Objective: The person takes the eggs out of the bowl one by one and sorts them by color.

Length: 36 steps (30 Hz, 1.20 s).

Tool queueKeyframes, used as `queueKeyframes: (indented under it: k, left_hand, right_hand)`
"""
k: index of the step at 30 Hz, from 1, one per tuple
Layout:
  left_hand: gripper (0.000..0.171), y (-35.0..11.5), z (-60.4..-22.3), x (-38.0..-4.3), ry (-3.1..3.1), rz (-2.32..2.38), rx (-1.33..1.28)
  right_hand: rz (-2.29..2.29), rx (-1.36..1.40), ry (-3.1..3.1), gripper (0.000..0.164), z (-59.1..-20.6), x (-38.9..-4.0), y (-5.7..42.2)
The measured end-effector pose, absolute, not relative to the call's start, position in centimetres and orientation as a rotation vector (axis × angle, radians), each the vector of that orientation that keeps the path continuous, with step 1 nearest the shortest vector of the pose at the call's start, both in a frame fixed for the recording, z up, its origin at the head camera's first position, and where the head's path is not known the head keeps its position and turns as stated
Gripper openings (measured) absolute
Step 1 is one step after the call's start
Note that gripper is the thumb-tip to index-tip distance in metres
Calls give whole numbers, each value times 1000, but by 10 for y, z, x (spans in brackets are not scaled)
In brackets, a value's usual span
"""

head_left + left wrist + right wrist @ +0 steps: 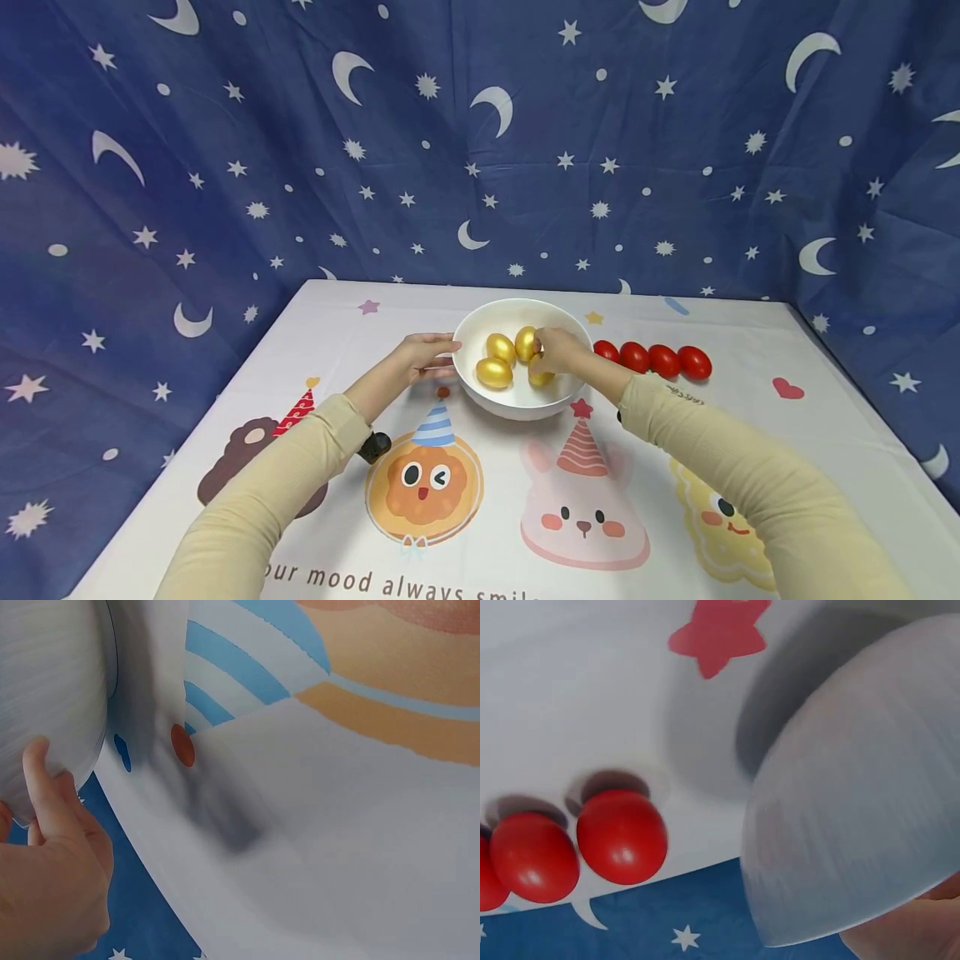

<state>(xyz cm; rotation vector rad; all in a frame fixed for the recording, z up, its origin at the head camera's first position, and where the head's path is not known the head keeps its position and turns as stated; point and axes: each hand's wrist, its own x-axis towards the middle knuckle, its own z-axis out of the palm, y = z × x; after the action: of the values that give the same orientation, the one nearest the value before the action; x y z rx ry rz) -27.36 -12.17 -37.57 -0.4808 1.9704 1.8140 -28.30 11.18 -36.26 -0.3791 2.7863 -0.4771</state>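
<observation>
A white bowl (517,410) stands on the table and holds several golden eggs (494,372). My left hand (420,357) grips the bowl's left rim, and the left wrist view shows its fingers (46,799) against the bowl's outer wall. Inside the bowl, at its right side, my right hand (558,350) has its fingers curled at a golden egg (540,372), partly covering it. In the right wrist view the bowl's wall (855,780) hides most of that hand. Right of the bowl lies a row of several red eggs (664,361).
A white tablecloth (465,575) printed with cartoon figures covers the table. Behind it hangs a blue curtain (420,192) with moons and stars. A small black object (375,447) shows beside the left wrist.
</observation>
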Motion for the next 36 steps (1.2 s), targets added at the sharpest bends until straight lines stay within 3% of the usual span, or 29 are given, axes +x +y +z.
queueKeyframes:
  k: [6,27,36]
  left_hand:
    - [50,-123,-376,-275,1972,1809,-464]
    - [50,-121,-375,-275,1968,1800,-466]
    - [50,-122,-374,-275,1953,1817,-478]
  right_hand:
    - [-523,-307,2699,32,-362,-281,109]
    - [-530,-447,2672,20,-366,-281,110]
    - [-561,-490,2646,22,-359,-281,109]
